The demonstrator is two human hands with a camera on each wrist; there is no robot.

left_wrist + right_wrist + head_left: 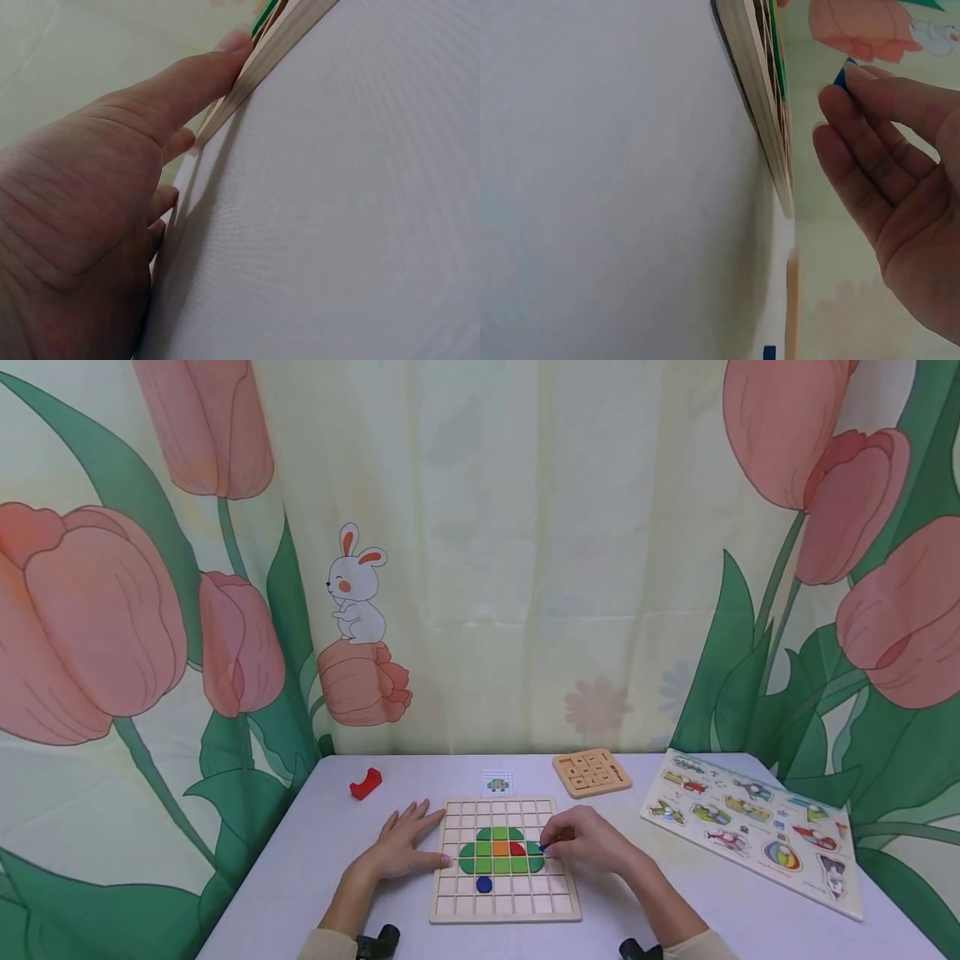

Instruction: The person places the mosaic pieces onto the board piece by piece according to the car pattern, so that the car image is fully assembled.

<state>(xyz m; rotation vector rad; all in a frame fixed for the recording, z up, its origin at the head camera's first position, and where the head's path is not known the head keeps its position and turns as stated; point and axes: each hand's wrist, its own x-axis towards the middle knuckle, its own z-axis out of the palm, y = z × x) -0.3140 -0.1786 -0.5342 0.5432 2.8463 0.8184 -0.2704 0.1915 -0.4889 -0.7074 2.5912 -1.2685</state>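
Observation:
A wooden grid board (506, 907) lies flat on the table, bearing green, orange and red pieces grouped in a turtle-like shape. Below that group, a round blue piece (484, 884) sits in the grid. My left hand (401, 850) rests at the board's left side with fingers spread; in the left wrist view its thumb (195, 86) touches the board's edge. Over the board's right side, my right hand (588, 841) pinches a small blue piece (842, 76) between thumb and index finger. Most of that piece is hidden by the fingertips, so its full shape cannot be told.
Behind the board lies a small pattern card (498, 784) with a turtle picture. A red notched block (366, 783) is at the back left. A wooden tile tray (592, 773) stands at the back right, and a large picture puzzle board (750, 837) lies at the right.

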